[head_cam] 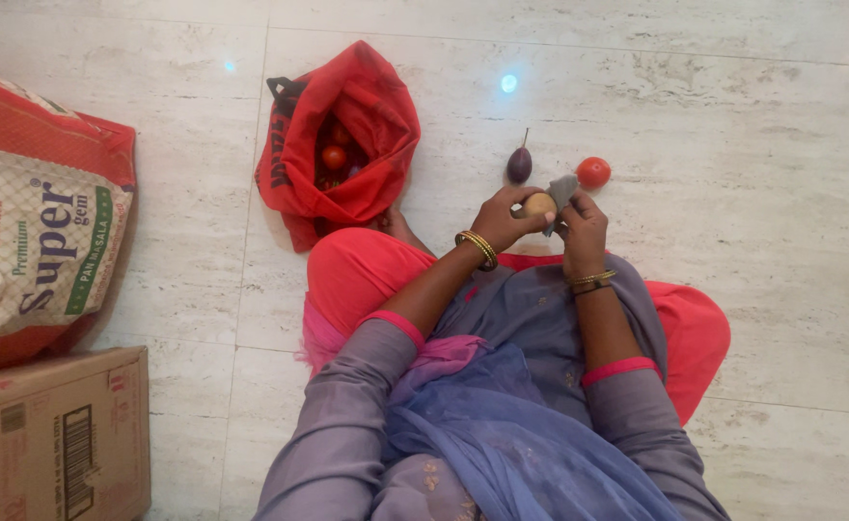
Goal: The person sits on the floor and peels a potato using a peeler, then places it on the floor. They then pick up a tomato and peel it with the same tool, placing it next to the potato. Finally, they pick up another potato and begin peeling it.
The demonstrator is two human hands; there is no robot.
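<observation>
I sit cross-legged on a pale stone floor. My left hand (505, 218) grips a small tan round vegetable, likely a potato (539, 204). My right hand (584, 224) holds a grey knife blade (561, 192) against that potato. Both wrists wear gold bangles. Just beyond my hands a small purple eggplant (519, 165) and a red tomato (593, 173) lie on the floor.
An open red cloth bag (367, 116) with tomatoes inside stands to the front left, near my knee. A large printed sack (39, 222) lies at far left, with a cardboard box (58, 434) below it.
</observation>
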